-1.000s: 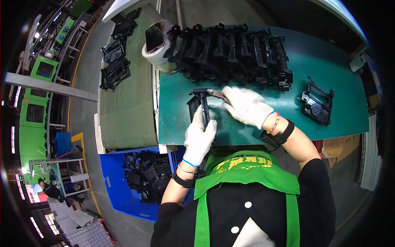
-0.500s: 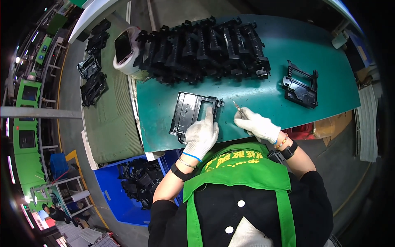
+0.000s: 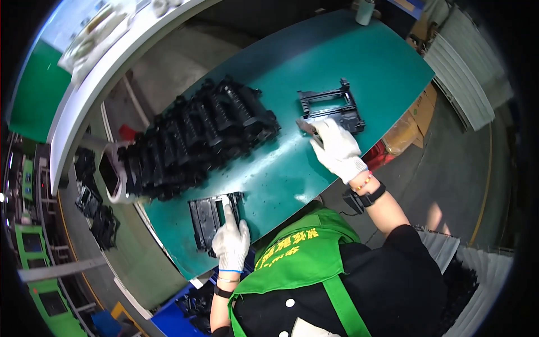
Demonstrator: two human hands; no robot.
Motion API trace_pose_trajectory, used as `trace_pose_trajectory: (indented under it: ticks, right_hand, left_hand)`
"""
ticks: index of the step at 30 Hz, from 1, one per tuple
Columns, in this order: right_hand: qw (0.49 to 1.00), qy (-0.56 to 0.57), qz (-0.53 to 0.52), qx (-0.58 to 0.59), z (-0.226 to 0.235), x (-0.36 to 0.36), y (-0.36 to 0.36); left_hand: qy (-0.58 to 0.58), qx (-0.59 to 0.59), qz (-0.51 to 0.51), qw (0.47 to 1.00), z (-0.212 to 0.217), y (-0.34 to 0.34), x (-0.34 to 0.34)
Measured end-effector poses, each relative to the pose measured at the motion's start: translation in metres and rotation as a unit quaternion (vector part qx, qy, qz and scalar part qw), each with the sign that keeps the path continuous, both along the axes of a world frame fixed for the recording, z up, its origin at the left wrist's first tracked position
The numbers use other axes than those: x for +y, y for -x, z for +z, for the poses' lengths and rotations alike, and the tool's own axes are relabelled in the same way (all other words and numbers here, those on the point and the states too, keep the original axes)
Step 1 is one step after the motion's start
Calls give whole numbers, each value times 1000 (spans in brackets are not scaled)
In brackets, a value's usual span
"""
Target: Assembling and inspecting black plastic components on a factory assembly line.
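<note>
My left hand (image 3: 231, 242), in a white knit glove, is on a black plastic frame (image 3: 203, 220) at the near left of the table. Its index finger stretches over the frame's window, while the other fingers curl at the near edge. Further right, my gloved right hand (image 3: 337, 149) is closed around a slim hand tool (image 3: 306, 128), whose dark tip pokes out past the fingers; motion blurs it. That hand is right beside a second black frame (image 3: 349, 115) with a rectangular opening, partly covering it. I cannot tell whether they touch.
A long row of stacked black frames (image 3: 196, 132) fills the table's far left. A phone (image 3: 109, 173) rests in a white holder by a conveyor (image 3: 132, 264) carrying more parts. A blue bin (image 3: 171, 314) stands below, and a bottle (image 3: 365, 12) at the far end.
The view has swung to the right. My right hand has moved right with the tool, from beside the left frame to the second frame. My left hand stays on its frame.
</note>
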State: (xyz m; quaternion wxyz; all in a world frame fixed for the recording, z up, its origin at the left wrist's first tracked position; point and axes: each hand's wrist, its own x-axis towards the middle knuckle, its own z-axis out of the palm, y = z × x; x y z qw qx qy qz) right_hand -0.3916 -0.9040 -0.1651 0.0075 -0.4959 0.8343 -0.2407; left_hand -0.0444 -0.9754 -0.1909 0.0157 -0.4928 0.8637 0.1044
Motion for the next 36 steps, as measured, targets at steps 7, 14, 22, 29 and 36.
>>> trace_pose_trajectory:
  ticks: [7, 14, 22, 29, 36]
  right_hand:
    - [991, -85, -98, -31, 7, -63, 25]
    - [987, -82, -120, -71, -13, -77, 24]
    - [997, 61, -35, -35, -23, -43, 45]
    - [987, -114, -101, -50, -38, -27, 86]
    - [989, -98, -104, -45, -33, -9, 83]
  left_hand:
    - [-43, -57, 42, 997, 12, 16, 3]
    - [-2, -32, 33, 999, 6, 10, 9]
    - [-221, 538, 159, 798, 52, -28, 5]
    - [-404, 759, 285, 424, 4, -79, -15]
    - [-423, 718, 327, 445, -16, -81, -8]
